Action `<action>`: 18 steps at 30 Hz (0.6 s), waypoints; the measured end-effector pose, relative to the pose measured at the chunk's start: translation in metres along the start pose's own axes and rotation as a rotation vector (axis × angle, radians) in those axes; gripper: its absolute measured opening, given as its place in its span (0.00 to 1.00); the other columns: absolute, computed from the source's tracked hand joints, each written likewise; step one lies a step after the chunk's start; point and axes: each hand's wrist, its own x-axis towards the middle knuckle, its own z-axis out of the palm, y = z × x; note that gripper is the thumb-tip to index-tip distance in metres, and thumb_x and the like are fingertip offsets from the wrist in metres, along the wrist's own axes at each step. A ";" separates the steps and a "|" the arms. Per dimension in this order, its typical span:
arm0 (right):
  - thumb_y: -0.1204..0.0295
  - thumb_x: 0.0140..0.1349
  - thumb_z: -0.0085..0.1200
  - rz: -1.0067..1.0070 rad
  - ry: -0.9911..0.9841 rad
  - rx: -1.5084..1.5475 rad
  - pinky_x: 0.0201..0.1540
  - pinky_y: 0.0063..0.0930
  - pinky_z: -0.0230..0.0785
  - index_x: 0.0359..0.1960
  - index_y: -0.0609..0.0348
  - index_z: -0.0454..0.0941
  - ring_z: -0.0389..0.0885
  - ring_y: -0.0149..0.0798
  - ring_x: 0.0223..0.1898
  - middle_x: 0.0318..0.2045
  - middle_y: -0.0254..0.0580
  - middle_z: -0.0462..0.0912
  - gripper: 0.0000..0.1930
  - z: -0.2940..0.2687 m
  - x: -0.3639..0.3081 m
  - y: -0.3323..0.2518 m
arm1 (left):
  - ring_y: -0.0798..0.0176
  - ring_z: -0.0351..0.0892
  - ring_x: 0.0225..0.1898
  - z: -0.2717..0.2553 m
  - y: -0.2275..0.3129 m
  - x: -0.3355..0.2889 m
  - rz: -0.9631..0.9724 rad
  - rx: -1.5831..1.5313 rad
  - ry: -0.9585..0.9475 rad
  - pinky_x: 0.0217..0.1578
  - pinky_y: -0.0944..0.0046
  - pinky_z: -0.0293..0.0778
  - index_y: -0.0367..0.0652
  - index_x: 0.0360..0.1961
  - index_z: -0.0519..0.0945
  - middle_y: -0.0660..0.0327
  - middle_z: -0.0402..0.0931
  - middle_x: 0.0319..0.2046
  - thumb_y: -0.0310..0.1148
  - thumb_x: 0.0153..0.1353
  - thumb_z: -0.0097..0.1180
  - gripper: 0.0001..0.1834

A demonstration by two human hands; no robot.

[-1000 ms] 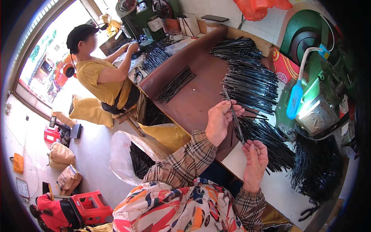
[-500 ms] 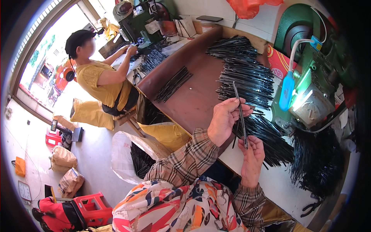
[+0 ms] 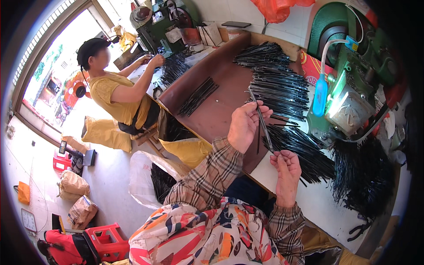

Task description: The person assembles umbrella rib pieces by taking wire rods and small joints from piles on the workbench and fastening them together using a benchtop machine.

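Observation:
A thin black rod (image 3: 265, 130), jointed-looking like an umbrella rib, slants between my two hands over the table edge. My left hand (image 3: 244, 127) pinches it at its upper part, and a second thin dark piece hangs below those fingers. Its lower end is pinched by the thumb and fingertips of my right hand (image 3: 287, 174). Just beyond my hands lies a large pile of similar black rods (image 3: 280, 90), spread in overlapping bunches. Another heap of rods (image 3: 302, 154) sits right beside my right hand.
A smaller bunch (image 3: 198, 96) lies on the brown sheet (image 3: 227, 95). A green machine (image 3: 353, 66) with a blue lamp (image 3: 320, 97) stands at the right, near pliers (image 3: 360, 230). Left are open sacks (image 3: 143, 176) and a person in yellow (image 3: 117, 88) handling similar pieces.
Both hands and the rod have shifted slightly left in the picture, my right hand also a little upward relative to the rod's end. The person at the left has moved their hands slightly.

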 end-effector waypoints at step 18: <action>0.82 0.58 0.57 -0.001 -0.110 -0.125 0.45 0.19 0.71 0.51 0.65 0.69 0.75 0.26 0.41 0.41 0.39 0.78 0.18 0.008 0.000 0.002 | 0.53 0.79 0.43 0.003 -0.039 -0.012 -0.090 0.115 -0.001 0.52 0.57 0.72 0.33 0.43 0.74 0.52 0.78 0.34 0.34 0.65 0.47 0.14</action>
